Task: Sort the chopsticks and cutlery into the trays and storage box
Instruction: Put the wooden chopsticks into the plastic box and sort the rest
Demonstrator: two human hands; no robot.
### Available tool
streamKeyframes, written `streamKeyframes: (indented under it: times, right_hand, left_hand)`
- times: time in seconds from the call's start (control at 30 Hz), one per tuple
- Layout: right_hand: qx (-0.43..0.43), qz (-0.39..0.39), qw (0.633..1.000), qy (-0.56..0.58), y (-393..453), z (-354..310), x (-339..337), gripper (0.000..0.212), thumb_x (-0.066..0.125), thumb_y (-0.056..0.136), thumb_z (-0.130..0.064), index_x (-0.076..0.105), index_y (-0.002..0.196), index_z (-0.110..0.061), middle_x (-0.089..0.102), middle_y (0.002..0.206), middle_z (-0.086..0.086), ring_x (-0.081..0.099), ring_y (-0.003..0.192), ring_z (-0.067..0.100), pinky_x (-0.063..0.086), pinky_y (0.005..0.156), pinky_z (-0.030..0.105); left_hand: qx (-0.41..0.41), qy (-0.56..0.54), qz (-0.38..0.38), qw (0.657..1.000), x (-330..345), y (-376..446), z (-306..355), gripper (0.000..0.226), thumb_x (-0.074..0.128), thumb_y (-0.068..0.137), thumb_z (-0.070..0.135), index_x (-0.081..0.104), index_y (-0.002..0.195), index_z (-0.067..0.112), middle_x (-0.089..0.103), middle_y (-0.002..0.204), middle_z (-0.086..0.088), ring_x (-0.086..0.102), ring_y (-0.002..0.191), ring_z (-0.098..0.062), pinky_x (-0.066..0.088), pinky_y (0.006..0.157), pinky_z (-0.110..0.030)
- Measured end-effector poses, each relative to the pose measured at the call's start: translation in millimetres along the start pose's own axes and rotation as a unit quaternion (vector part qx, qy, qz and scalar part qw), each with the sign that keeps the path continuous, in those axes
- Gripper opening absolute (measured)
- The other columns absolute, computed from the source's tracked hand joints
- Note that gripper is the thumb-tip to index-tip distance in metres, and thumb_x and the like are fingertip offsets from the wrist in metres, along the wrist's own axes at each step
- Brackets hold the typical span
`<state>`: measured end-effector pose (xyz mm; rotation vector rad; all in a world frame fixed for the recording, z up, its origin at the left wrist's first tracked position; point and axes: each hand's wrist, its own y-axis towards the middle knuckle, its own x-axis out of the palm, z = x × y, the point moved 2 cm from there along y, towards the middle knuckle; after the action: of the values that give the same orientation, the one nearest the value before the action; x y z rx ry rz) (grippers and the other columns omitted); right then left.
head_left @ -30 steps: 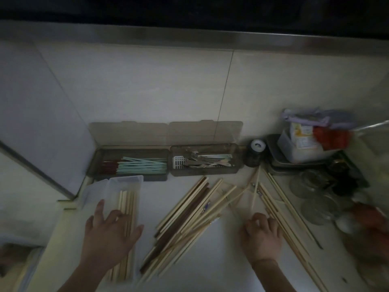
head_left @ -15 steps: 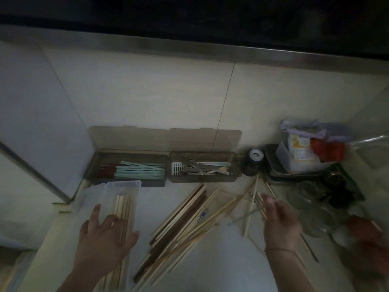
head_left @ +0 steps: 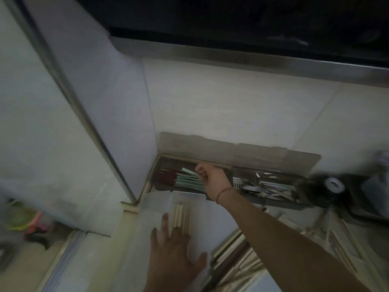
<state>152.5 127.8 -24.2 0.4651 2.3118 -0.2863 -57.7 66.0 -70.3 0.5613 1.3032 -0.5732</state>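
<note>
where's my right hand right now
In the head view your right hand is reaching across to the left compartment of the brown storage box against the back wall, over the green chopsticks, beyond the clear tray.

Motion blur hides whether the right hand (head_left: 212, 179) holds anything over the green chopsticks (head_left: 189, 179).

chopstick tray (head_left: 163, 165) sat against wall, left of cutlery tray (head_left: 303, 200) | storage box (head_left: 202, 209) lay before it | loose chopsticks (head_left: 237, 268) right of box
</note>
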Motion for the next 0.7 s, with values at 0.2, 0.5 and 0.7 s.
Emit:
streamKeyframes:
  times: [0.2,0.5,0.7]
  right_hand:
    - [0.028,-0.099,0.990,-0.099,27,10,29,0.031,0.051,0.087,0.003,0.069,0.108,-0.011,0.065,0.112,0.010,0.058,0.107,0.025,0.041,0.088,0.019]
    - [0.090,0.287,0.954,-0.011,-107,42,-24,0.009,0.063,0.087,-0.009,0.070,0.091,-0.011,0.062,0.084,-0.001,0.058,0.075,0.014,0.039,0.069,0.015]
    - [0.289,0.120,0.942,-0.119,-257,118,38,0.033,0.057,0.083,-0.042,0.066,0.112,-0.030,0.069,0.105,-0.002,0.065,0.089,0.030,0.050,0.073,0.034]
  left_hand:
    - [-0.007,-0.009,-0.021,1.000,5,2,-3,0.063,0.053,0.062,0.081,0.073,0.073,0.022,0.070,0.105,-0.006,0.044,0.131,-0.041,0.041,0.091,-0.063]
    - [-0.002,-0.005,-0.081,0.997,-4,1,-2,0.071,0.050,0.071,0.078,0.072,0.094,0.015,0.068,0.108,-0.010,0.038,0.137,-0.046,0.019,0.102,-0.075]
    - [0.003,0.016,-0.150,0.989,-9,0,-4,0.092,0.013,0.085,0.083,0.061,0.129,0.019,0.057,0.134,-0.008,0.015,0.145,-0.045,0.012,0.109,-0.071]
